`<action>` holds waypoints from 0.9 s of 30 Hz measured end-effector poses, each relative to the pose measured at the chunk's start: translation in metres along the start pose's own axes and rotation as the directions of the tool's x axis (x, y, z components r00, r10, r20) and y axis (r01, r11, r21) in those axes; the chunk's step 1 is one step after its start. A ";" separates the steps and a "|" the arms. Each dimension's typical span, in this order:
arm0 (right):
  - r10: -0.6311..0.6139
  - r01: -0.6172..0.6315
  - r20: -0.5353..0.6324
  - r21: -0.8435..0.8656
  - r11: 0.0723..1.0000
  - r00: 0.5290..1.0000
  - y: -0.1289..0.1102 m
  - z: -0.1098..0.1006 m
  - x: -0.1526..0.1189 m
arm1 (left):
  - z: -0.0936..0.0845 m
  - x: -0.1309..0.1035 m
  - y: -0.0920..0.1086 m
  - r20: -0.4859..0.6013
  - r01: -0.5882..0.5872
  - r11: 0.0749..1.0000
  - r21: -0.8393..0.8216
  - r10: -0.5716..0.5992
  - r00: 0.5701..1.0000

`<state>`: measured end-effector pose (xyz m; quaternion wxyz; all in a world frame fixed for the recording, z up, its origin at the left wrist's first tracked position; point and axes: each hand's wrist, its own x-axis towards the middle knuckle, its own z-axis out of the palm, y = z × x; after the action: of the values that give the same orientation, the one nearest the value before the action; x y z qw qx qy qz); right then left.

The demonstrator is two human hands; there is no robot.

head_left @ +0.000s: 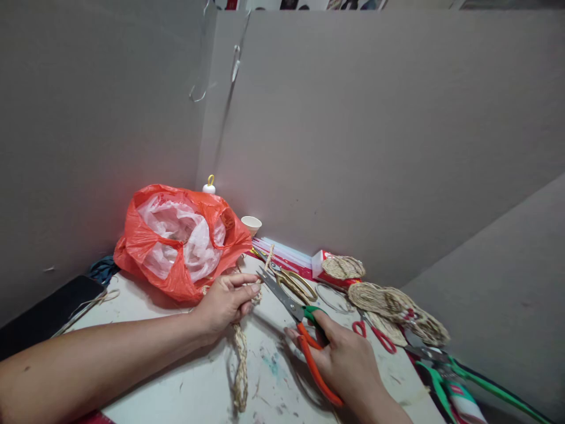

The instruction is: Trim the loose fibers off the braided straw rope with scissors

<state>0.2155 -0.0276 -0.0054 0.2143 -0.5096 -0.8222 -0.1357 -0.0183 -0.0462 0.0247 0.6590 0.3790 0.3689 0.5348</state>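
L: we pinch braided cord [241, 365] in left hand [224, 306], length hanging below grip | R: right hand [348, 359] grips scissors [289, 303], blades beside the pinch

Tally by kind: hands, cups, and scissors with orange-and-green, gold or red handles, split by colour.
Left hand and right hand: 2
Cup: 1
Orange-and-green scissors: 1
Gold scissors: 1
Red scissors: 1
Total: 6
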 end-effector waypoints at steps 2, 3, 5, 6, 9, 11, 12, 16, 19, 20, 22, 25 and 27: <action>0.005 -0.006 0.016 0.047 0.999 1.000 -0.001 0.000 0.001 | 0.000 0.000 0.000 -0.006 -0.002 1.000 0.006 0.002 1.000; 0.008 -0.010 0.024 0.065 0.998 1.000 -0.001 -0.001 0.001 | 0.001 0.000 0.001 -0.011 -0.006 1.000 0.014 0.006 1.000; 0.008 -0.012 0.044 0.086 0.996 0.999 -0.003 -0.003 0.002 | 0.001 -0.001 0.002 -0.021 -0.019 0.999 0.037 0.020 1.000; 0.011 -0.015 0.050 0.088 0.996 0.999 -0.004 -0.004 0.003 | 0.001 -0.001 0.003 -0.024 -0.027 0.998 0.049 0.028 0.999; 0.010 -0.013 0.044 0.061 0.998 0.999 -0.003 -0.006 0.003 | 0.001 -0.002 0.003 -0.027 -0.030 0.997 0.073 0.032 0.999; 0.002 -0.002 0.011 0.007 1.000 1.000 -0.002 -0.005 0.002 | 0.001 -0.001 0.003 -0.031 -0.022 0.997 0.073 0.024 0.999; -0.007 0.007 -0.008 -0.023 1.000 1.000 -0.001 -0.005 0.002 | 0.000 -0.001 0.002 -0.033 -0.021 0.997 0.070 0.023 0.999; -0.041 0.035 -0.065 -0.096 0.995 0.997 0.000 -0.004 0.000 | -0.002 0.002 -0.001 -0.029 -0.027 0.998 0.057 0.029 0.999; -0.053 0.044 -0.087 -0.104 0.994 0.995 0.000 -0.004 -0.001 | -0.004 0.004 -0.003 -0.023 -0.026 0.998 0.055 0.028 0.999; -0.055 0.045 -0.094 -0.108 0.993 0.994 0.000 -0.004 -0.001 | -0.004 0.004 -0.002 -0.021 -0.024 0.998 0.056 0.025 0.999; -0.054 0.041 -0.106 -0.117 0.992 0.993 0.000 -0.005 0.000 | -0.003 0.004 -0.002 -0.023 -0.020 0.998 0.058 0.022 1.000; -0.043 0.033 -0.098 -0.101 0.994 0.994 0.000 -0.004 0.000 | -0.002 0.003 0.001 -0.032 -0.019 0.998 0.056 0.020 0.999; -0.022 0.016 -0.084 -0.070 0.997 0.996 0.000 -0.003 0.000 | -0.002 0.003 0.003 -0.010 -0.018 0.999 0.050 0.019 1.000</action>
<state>0.2158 -0.0289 -0.0027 0.2298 -0.5026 -0.8120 -0.1878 -0.0209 -0.0424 0.0261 0.6423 0.3960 0.3821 0.5335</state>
